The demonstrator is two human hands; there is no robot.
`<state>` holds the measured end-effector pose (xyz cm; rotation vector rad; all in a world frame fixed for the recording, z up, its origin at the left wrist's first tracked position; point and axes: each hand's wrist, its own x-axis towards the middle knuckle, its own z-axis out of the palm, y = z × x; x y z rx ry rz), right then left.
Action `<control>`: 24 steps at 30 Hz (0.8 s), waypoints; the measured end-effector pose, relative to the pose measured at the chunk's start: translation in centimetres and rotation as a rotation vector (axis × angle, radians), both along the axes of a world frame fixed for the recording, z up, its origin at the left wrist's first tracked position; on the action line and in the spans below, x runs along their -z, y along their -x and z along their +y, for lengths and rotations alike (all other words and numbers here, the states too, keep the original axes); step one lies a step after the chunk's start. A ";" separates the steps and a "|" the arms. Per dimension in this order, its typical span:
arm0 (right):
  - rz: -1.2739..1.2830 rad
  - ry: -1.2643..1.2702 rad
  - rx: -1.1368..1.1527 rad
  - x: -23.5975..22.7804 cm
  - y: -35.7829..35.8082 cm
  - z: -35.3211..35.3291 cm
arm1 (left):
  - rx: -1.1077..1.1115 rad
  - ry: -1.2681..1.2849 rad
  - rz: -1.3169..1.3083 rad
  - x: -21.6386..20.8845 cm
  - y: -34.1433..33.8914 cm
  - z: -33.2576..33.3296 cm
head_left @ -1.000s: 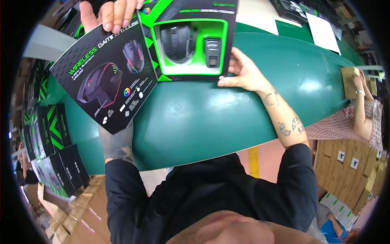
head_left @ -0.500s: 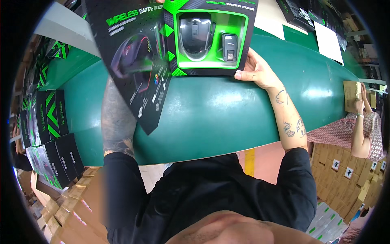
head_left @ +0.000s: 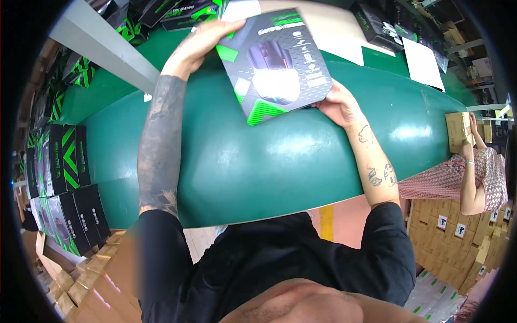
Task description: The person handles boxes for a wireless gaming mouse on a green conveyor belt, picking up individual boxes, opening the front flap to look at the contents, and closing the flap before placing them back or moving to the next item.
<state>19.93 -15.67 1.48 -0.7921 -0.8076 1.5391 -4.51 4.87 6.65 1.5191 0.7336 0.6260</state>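
Observation:
A black and green gaming mouse box (head_left: 237, 67) is held up over the green table, tilted, with a glossy face carrying a picture of a mouse turned up. My left hand (head_left: 202, 44) grips its upper left edge, the fingers stretched along the top corner. At the lower right corner my right hand (head_left: 343, 105) holds it, thumb at the edge and some fingers hidden behind. The front flap lies against the box, so the mouse and the window seen before are out of sight.
The green table (head_left: 226, 183) curves ahead of me. Black and green boxes (head_left: 70, 156) stack at its left end. A grey post (head_left: 107, 48) rises at upper left. White sheets (head_left: 424, 64) and black boxes (head_left: 377, 29) lie at the back. At right, another person holds a cardboard box (head_left: 458, 132).
The open flap has swung shut over the window with the mouse. The box has turned and come lower, and my left hand now shows at its upper left.

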 end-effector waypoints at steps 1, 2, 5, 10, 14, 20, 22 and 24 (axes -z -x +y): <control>0.094 0.031 0.088 0.8 -0.9 -0.1 | 0.080 0.216 0.061 0.4 0.1 -0.1; 0.150 0.085 0.234 -0.2 0.1 0.2 | 0.144 0.336 0.104 0.5 0.6 -0.2; 0.297 0.016 0.276 -0.1 -1.4 0.1 | 0.180 0.463 -0.103 1.8 0.2 0.3; 0.104 -0.009 0.288 0.8 -1.7 0.9 | -0.366 0.420 -0.490 4.8 -2.8 0.4; -0.220 0.022 0.272 0.3 -0.8 1.1 | -0.263 -0.480 0.215 6.9 -3.7 -1.1; -1.574 -0.197 0.607 -1.3 -7.7 5.1 | -0.120 -0.974 0.328 6.8 -4.4 -3.1; -1.920 -0.266 0.799 -0.7 -15.0 7.7 | -0.105 -0.929 0.322 6.6 -5.2 -3.0; -2.101 -0.172 0.833 -0.8 -18.7 9.4 | -0.113 -0.918 0.309 6.9 -5.0 -2.9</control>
